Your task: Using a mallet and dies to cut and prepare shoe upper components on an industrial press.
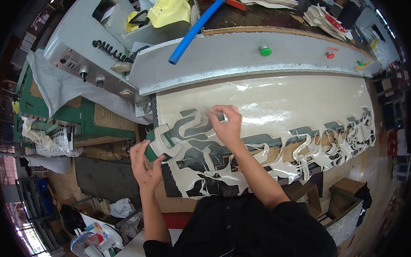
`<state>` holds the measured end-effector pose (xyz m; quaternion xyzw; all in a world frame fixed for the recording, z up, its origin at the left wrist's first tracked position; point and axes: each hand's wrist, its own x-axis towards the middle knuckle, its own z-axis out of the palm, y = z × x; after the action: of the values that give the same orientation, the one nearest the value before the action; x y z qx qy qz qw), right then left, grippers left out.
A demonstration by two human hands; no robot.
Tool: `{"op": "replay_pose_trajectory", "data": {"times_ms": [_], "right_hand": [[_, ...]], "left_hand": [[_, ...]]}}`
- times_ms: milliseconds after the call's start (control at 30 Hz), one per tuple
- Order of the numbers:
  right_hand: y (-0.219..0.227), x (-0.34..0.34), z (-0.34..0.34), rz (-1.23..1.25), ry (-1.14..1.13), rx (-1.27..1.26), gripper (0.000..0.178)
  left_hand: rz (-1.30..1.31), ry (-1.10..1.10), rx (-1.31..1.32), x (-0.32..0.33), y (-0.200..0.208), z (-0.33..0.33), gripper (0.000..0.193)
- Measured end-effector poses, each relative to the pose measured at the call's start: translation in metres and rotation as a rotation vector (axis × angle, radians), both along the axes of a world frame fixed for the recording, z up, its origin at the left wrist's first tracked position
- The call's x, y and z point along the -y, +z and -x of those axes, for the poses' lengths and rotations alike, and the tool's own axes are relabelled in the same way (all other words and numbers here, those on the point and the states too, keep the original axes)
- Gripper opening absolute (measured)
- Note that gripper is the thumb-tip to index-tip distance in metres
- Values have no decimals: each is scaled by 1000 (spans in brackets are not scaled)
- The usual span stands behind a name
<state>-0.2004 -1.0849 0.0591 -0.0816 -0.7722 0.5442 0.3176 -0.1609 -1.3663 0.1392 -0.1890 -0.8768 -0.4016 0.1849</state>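
My left hand (145,165) is closed round the edge of a green block (150,153) at the left end of the work surface. A cream U-shaped cut piece (160,143) lies against that block, with my thumb at its near side. Farther right, my right hand (229,126) is bent over the cream sheet (277,105), thumb and fingers curled towards each other. What lies between those fingertips is hidden and slightly blurred. Curved cut-outs and strips (194,124) of the sheet lie between the two hands.
Thin looping offcuts (306,154) spread along the sheet's near edge. Behind it runs a grey machine beam (239,59) with a green button (265,51) and a red button (330,55). A blue-handled hammer (197,31) leans over the beam. A control box (83,55) stands left.
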Motion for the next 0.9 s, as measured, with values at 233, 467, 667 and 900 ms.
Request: {"op": "replay_pose_trajectory", "data": {"times_ms": [233,467,667,900], "right_hand": [[93,12,-83,-279,177,2,8],[132,24,-133,-186,441,22,21],[146,25,-157,-370,520,-70,40],[165,25,-172,-522,627,-37,56]], "left_hand": [[-662,-130,-33,-38,6,-58,75],[-510,-107,14,-62,14,-86,40],[-496,-114,-123,-73,14,-98,39],[-513,-129,-159,-66,26,-104,42]]}}
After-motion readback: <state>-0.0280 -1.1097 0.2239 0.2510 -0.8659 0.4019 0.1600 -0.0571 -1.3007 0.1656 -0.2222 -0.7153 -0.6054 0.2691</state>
